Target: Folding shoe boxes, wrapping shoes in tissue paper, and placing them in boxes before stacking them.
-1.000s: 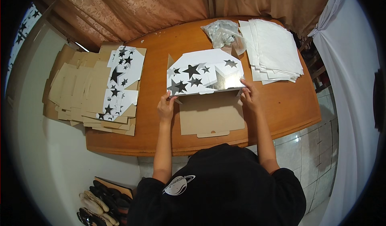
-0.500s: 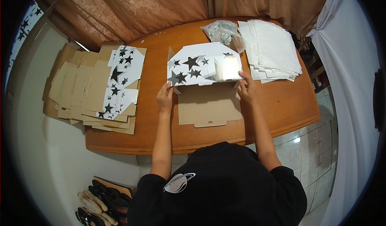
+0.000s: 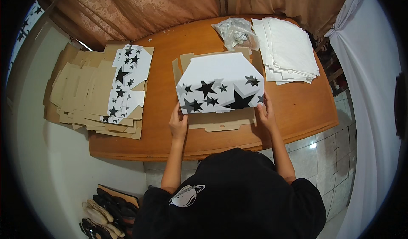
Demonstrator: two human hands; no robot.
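1. Clearly, the star-printed panel [image 3: 219, 85] of the cardboard box has been brought lower and nearer to the body; half a second ago it was held farther back, with a bright glare across its large star. That star now reads dark and whole.
2. Less of the brown base panel [image 3: 202, 122] is left uncovered: a broad stretch was visible in front of the printed face, whereas only a near strip with its tab is seen now.
3. The near left corner is held by the left hand [image 3: 178, 123], its fingers and thumb closed in a pinch. The near right corner is gripped likewise by the right hand [image 3: 267, 115]. How far the fingers reach beneath the edge cannot be told.
4. The box is placed mid-table, between the pile of flat cardboard [image 3: 83, 90] on the left and the white sheets [image 3: 291, 52] on the right; a plastic bag [image 3: 237, 33] is seen just beyond it.
5. By judgement, the fold is being worked into shape and is not finished: a brown side flap [image 3: 176, 72] is left standing out past the printed panel, and the base is not fully covered.
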